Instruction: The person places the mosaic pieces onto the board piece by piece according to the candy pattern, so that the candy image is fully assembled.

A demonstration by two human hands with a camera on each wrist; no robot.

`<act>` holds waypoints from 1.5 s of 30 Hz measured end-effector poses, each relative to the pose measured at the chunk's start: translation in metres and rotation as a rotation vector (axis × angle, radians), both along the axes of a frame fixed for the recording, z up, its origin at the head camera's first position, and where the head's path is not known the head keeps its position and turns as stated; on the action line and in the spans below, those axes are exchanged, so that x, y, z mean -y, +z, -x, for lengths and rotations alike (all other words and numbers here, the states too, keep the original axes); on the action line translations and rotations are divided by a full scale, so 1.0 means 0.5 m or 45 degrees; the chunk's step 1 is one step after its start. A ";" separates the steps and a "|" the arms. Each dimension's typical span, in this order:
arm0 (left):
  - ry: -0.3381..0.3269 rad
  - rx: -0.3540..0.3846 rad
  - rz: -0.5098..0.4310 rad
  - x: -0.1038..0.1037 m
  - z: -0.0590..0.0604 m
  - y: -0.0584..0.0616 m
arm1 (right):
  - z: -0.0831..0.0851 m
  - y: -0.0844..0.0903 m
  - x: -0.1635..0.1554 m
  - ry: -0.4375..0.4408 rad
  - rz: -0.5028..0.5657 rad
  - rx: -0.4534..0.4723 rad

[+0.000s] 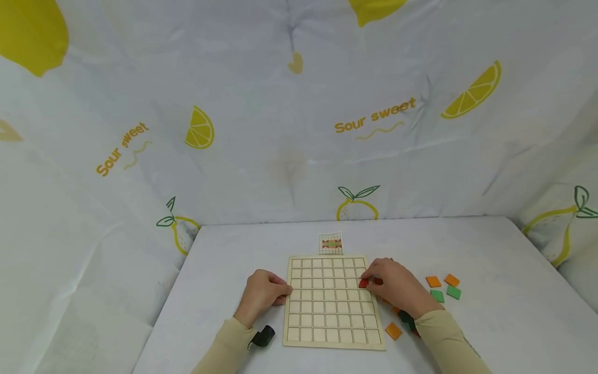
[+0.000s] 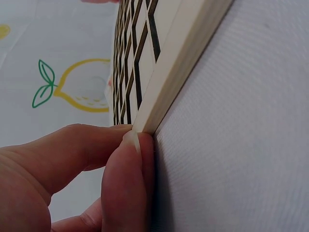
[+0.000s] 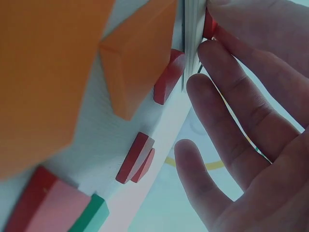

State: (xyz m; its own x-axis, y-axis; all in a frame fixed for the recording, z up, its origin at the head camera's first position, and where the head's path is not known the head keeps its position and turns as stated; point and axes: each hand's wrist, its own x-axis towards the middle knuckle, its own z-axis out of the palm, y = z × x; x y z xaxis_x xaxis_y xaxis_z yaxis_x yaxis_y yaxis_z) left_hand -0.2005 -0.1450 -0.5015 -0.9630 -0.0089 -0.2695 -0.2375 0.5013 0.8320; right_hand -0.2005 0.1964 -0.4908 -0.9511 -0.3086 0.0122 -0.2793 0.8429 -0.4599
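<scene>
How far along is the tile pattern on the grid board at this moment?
Barely begun: the wooden grid board shows only empty cells. In hand: the right hand sets a red tile at its right side, while the left hand steadies the left edge. Left: the loose tiles and the rest of the pattern card.

White table [image 1: 490, 270] — lemon-printed cloth [image 1: 289, 130] draped behind and beside.

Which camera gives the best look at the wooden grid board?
The head view: the whole wooden grid board lies flat on the table, every cell visible, with the left hand at its left edge and the right hand holding a red tile. The left wrist view shows only an edge, the right wrist view a sliver.
</scene>
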 end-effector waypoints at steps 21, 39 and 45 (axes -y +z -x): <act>-0.012 0.013 -0.022 -0.006 0.002 -0.005 | -0.011 0.013 -0.038 -0.059 0.024 0.025; -0.013 0.080 -0.057 0.024 0.003 -0.004 | -0.058 0.021 -0.311 -0.442 0.124 0.127; -0.048 0.080 -0.076 0.018 0.006 -0.003 | -0.068 0.007 -0.351 -0.515 0.099 0.173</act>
